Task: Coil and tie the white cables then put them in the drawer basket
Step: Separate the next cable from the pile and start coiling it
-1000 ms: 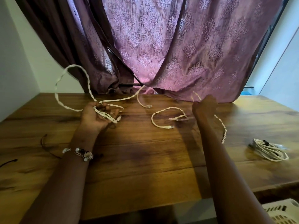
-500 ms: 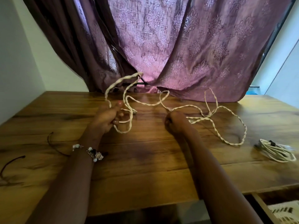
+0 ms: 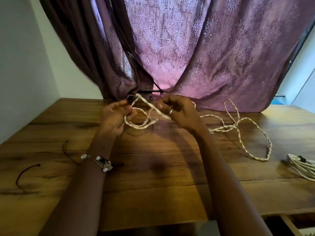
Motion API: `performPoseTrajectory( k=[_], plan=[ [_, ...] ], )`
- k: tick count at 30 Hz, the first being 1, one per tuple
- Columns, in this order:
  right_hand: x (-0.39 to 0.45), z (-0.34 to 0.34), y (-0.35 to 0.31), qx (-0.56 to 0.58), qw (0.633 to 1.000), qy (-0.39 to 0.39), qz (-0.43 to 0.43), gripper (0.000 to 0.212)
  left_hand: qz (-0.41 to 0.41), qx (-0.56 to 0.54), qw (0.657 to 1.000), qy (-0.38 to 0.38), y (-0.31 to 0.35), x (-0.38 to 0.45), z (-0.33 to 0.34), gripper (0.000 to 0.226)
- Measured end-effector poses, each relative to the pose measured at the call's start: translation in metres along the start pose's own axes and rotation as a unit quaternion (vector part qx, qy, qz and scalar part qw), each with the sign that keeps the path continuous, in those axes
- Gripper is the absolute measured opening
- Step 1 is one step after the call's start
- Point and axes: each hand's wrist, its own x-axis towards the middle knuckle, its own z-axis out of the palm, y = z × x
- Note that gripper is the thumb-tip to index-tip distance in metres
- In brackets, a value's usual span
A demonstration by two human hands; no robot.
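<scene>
Cables: 1 loose (image 3: 238,128), 1 coiled (image 3: 301,166), maybe tied

We are finding no text, label, brand, number or sign that we can read anywhere in this view.

Two white cables (image 3: 238,126), two dark ties (image 3: 22,174).
</scene>
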Motion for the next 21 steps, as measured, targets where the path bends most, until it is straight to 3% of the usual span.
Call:
performPoseTrajectory(
  k=[4, 7, 10, 12, 14, 17, 18, 19, 21],
  plan=[
    [-0.008, 0.002, 0.018, -0.011, 0.997, -0.072, -0.028, 0.037, 0.003, -0.056, 0.998, 0.015, -0.001, 0.007, -0.004, 0.012],
    [-0.007, 0.003, 0.031, -0.08, 0.99, -0.116, 0.007, 0.029, -0.019, 0.01, 0.999, -0.041, -0.005, 0.001, 0.002, 0.01],
    [-0.012, 0.009, 0.042, -0.026, 0.99, -0.081, 0.113, 0.049, -0.05, 0.08, 0.989, -0.118, -0.007, -0.008, 0.007, 0.009],
    [-0.012, 0.007, 0.052, -0.076, 0.978, -0.049, 0.19, 0.05, -0.073, 0.111, 0.982, -0.134, -0.009, -0.006, 0.005, 0.008],
    [-0.012, 0.004, 0.062, -0.173, 0.954, -0.089, 0.228, 0.027, -0.033, 0.202, 0.977, -0.056, -0.017, 0.002, 0.0, 0.018],
    [-0.016, 0.004, 0.067, -0.221, 0.938, -0.102, 0.248, 0.018, 0.107, 0.406, 0.892, 0.166, -0.027, 0.018, -0.012, 0.034],
    [-0.017, 0.005, 0.067, -0.223, 0.938, -0.093, 0.248, 0.019, 0.106, 0.416, 0.885, 0.179, -0.027, 0.019, -0.016, 0.035],
    [-0.018, 0.006, 0.069, -0.224, 0.938, -0.08, 0.251, 0.019, 0.076, 0.406, 0.898, 0.151, -0.028, 0.019, -0.017, 0.035],
    [-0.018, 0.006, 0.073, -0.22, 0.94, -0.052, 0.254, 0.021, 0.003, 0.36, 0.932, 0.044, -0.032, 0.019, -0.018, 0.03]
  ],
)
